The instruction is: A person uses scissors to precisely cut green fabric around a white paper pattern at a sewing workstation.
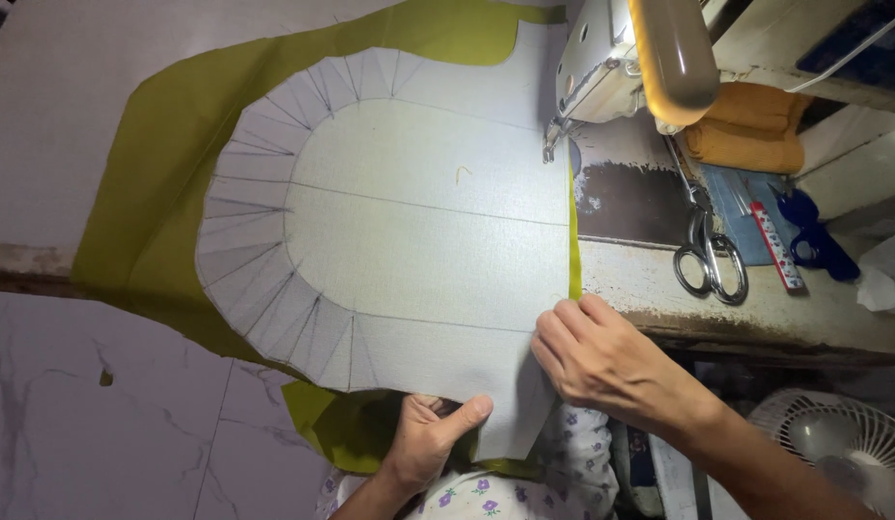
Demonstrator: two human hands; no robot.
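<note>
The sewing machine [611, 67] runs off the far edge, its needle too small to make out. The fan [837, 448] is cut by the near right corner, and the olive fabric [149, 202] (mostly under the white panel [409, 231]) hides beneath.

A white interfacing piece [418, 231] lies on olive-green fabric [149, 183] across the table [823, 318]. The left hand [428, 438] pinches its near edge, the right hand [592, 356] presses its right corner; scissors [707, 255] lie beside the sewing machine [611, 67]
</note>
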